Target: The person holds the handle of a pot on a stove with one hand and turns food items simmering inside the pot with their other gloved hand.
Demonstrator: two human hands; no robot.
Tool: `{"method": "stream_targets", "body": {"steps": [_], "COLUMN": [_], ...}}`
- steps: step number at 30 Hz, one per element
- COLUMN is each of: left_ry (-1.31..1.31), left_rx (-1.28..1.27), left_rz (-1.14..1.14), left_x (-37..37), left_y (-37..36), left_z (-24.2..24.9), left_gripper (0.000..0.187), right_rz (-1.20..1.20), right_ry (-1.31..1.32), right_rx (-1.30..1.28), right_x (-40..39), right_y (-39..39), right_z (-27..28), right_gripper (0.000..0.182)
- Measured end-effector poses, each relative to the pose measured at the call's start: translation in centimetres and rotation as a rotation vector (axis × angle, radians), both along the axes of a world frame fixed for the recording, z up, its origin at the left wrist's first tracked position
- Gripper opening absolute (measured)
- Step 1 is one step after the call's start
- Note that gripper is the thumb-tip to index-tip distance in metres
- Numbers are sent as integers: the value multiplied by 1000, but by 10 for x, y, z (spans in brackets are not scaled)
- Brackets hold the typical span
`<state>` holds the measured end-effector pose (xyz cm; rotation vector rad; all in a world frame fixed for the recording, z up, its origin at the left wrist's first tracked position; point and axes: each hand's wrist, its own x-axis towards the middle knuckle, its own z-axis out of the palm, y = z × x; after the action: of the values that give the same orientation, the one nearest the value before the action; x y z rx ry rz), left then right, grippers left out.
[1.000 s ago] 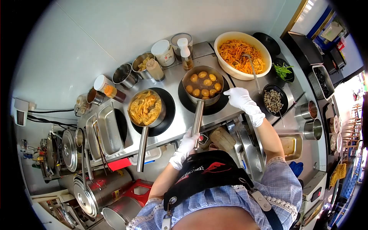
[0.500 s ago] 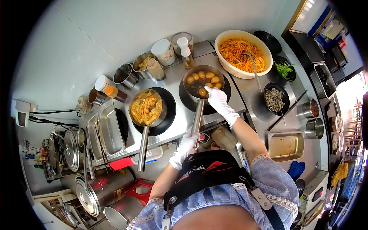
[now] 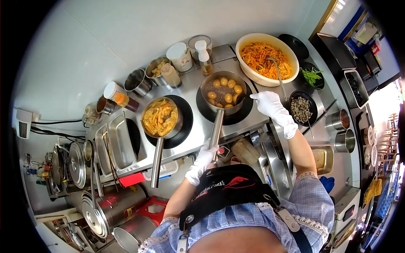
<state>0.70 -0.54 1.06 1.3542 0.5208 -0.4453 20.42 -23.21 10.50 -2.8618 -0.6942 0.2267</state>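
Observation:
My left hand (image 3: 206,157), in a white glove, is wrapped round the handle of a saucepan (image 3: 217,130). Several brown eggs (image 3: 228,98) sit in dark liquid inside this pan, which rests on a round black hob. Just right of the pan's rim is my right hand (image 3: 268,104), also gloved, with its fingers closed. It seems to grip a dark utensil (image 3: 240,99) whose end shows among the eggs; its handle barely stands out against the black hob. A second pan (image 3: 180,122), holding yellowish food pieces (image 3: 159,118), stands on the hob to the left.
A large cream bowl (image 3: 239,59) of orange shreds with a ladle stands behind right. Black bowls hold chopped pieces (image 3: 301,109) and green vegetables (image 3: 311,77). Bottles and metal pots line the wall. Rectangular metal trays (image 3: 121,143) lie left. A drawer (image 3: 274,162) is open below the counter.
My right hand has moved right, from over the pan to beyond its rim. The eggs have shifted, and a dark utensil end now shows in the pan. My left hand stays on the handle.

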Motion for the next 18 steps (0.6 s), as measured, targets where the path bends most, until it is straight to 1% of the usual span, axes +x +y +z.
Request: {"method": "stream_targets", "body": {"steps": [1, 3, 6, 7, 9, 11, 12, 13, 15, 16, 18], "left_ry": [0, 10, -12, -13, -22, -9, 1, 1, -7, -7, -18], "left_rx": [1, -7, -10, -8, 11, -6, -23, -21, 61, 63, 85], "left_rz": [-2, 6, 7, 10, 32, 19, 6, 7, -1, -1, -8], "left_x": [0, 1, 0, 1, 1, 0, 0, 1, 1, 1, 2], "left_y": [0, 0, 1, 1, 0, 1, 1, 1, 0, 0, -1], "left_z": [1, 3, -2, -5, -8, -6, -5, -4, -1, 0, 2], "left_gripper": [40, 43, 46, 46, 48, 49, 50, 50, 50, 50, 49], "right_rz": [-2, 1, 28, 0, 20, 48, 25, 35, -64, -64, -183], "right_ry": [0, 92, 155, 180, 160, 70, 79, -51, -35, -34, -44], "right_rx": [1, -33, -26, 1, 68, 187, 163, 271, 235, 236, 260], "right_x": [-1, -2, 1, -3, -10, -16, -21, -22, -16, -14, -10], "right_y": [0, 3, 14, 22, 35, 52, 64, 72, 84, 86, 88], "right_z": [-1, -3, -34, -38, -46, -69, -72, -86, -99, -101, -102], "right_gripper": [30, 31, 31, 32, 30, 31, 32, 33, 33, 33, 30]}}
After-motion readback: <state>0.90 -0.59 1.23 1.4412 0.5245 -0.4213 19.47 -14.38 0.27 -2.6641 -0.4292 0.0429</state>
